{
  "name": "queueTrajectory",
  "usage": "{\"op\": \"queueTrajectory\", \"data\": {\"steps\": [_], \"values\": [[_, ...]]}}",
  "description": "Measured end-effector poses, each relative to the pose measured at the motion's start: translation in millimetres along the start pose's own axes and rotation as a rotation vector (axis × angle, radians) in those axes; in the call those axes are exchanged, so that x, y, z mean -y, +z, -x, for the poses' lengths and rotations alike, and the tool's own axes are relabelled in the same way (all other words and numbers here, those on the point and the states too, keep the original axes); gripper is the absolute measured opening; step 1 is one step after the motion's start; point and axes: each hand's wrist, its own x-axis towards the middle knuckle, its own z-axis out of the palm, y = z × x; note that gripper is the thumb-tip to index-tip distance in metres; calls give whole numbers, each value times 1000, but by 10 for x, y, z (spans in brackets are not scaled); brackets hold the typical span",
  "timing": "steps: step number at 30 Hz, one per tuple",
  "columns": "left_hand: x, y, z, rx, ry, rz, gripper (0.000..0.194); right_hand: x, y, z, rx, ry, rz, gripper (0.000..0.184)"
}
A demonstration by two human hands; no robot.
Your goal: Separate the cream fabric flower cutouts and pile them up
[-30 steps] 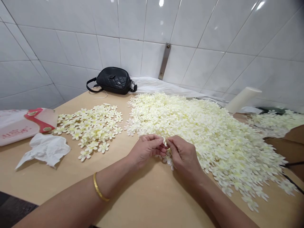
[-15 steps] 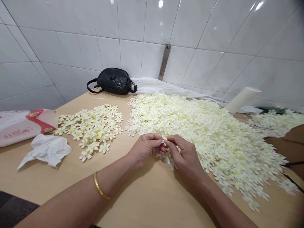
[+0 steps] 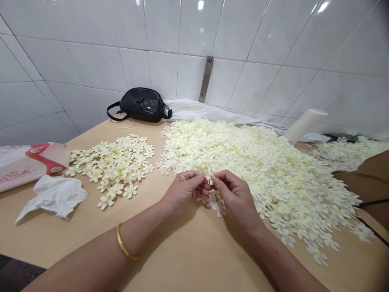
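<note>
My left hand point(image 3: 187, 188) is closed in a pinch, its fingertips almost meeting those of my right hand point(image 3: 235, 196). Between them is a small pale artificial flower point(image 3: 208, 177), mostly covered by the fingers. Thumb and forefinger of my right hand are pressed together at it. Just below the fingertips, a few white artificial flowers point(image 3: 216, 204) lie on the table point(image 3: 194, 255). Right behind both hands spreads a large heap of cream-white artificial flowers point(image 3: 243, 150). Off to the left lies a smaller, looser group of yellowish-white flowers point(image 3: 117, 164).
A black quilted bag point(image 3: 142, 104) sits at the back by the tiled wall. At left are a crumpled tissue point(image 3: 54, 196) and a white and red plastic bag point(image 3: 33, 164). A white roll point(image 3: 305, 125) leans at the back right, near a brown cardboard piece point(image 3: 364, 182).
The view has turned slightly right, so the table's things sit a little further left. Less of the flower shows between my fingertips, which have shifted only slightly.
</note>
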Motion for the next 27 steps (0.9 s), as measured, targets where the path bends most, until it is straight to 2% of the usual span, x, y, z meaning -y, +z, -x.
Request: {"op": "queueTrajectory", "data": {"steps": [4,11,19,21,24,27], "values": [[6,-9,10,33,-18,8,14,-8,13,7,-10,-7,58,15],[-29,20,41,-29,-22,11,11,-6,17,15,-24,40,78,16],[-68,-13,47,26,37,-60,6,27,-2,-27,133,169,-264,21],[-68,-13,47,43,46,-97,7,29,0,-6,126,139,-159,24],[-64,-6,40,-5,62,-146,8,49,16,32,98,21,106,26],[-73,-1,32,-45,76,-172,8,71,11,39,146,-75,231,27]]}}
